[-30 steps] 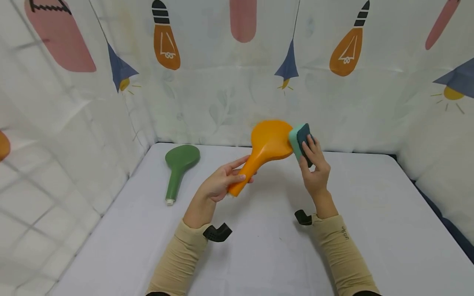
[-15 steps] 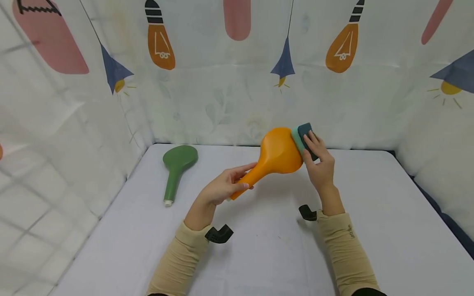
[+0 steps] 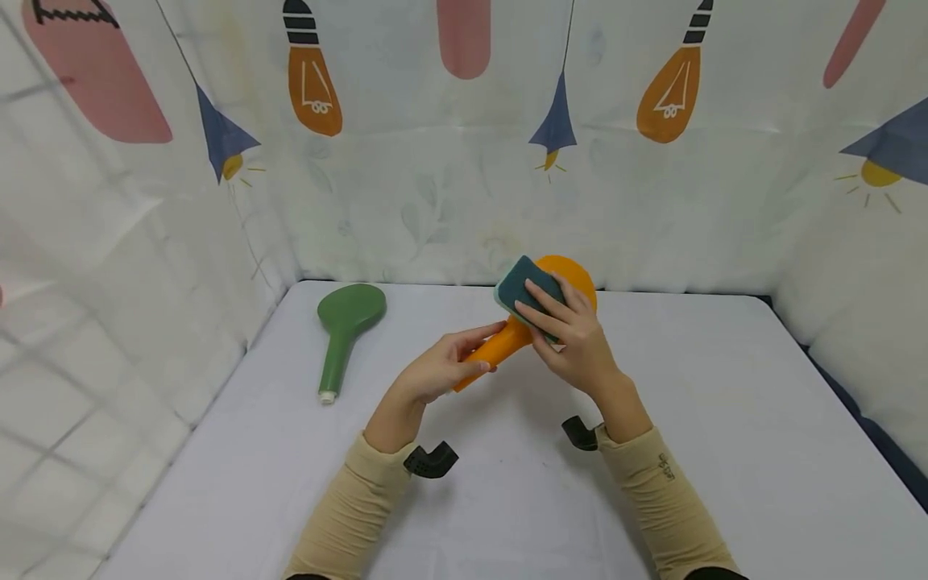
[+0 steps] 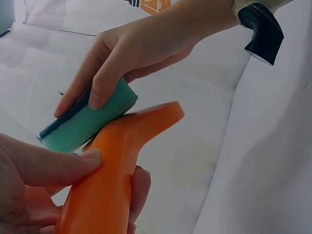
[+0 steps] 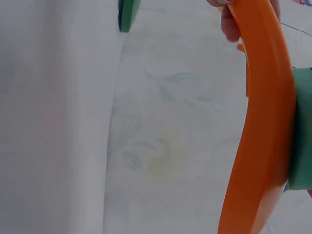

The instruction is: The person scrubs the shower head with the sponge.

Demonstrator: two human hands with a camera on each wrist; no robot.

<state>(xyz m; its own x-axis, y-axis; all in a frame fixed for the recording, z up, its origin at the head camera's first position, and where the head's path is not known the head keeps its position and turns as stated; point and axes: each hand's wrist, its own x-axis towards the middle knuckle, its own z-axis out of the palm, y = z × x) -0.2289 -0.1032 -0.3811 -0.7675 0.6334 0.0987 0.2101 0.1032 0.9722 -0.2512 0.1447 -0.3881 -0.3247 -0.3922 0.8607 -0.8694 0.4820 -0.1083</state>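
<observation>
We lose much of the face of the orange shower head (image 3: 580, 279) behind the sponge (image 3: 528, 282); the right wrist view cuts both off. Against half a second ago, we note the sponge shifted from the right rim to mid-face, near the neck. Left hand (image 3: 442, 362) grips the handle (image 3: 502, 348); right hand (image 3: 576, 334) grips the sponge against the face.

Tan sleeves (image 3: 348, 507), black wrist pieces (image 3: 431, 460)

Sponge (image 3: 518, 283): moved from the right edge of the orange paddle (image 3: 580, 279) onto its broad face, partly covering it.
Your right hand (image 3: 574, 342): shifted leftward, nearer your left hand (image 3: 441, 366).
</observation>
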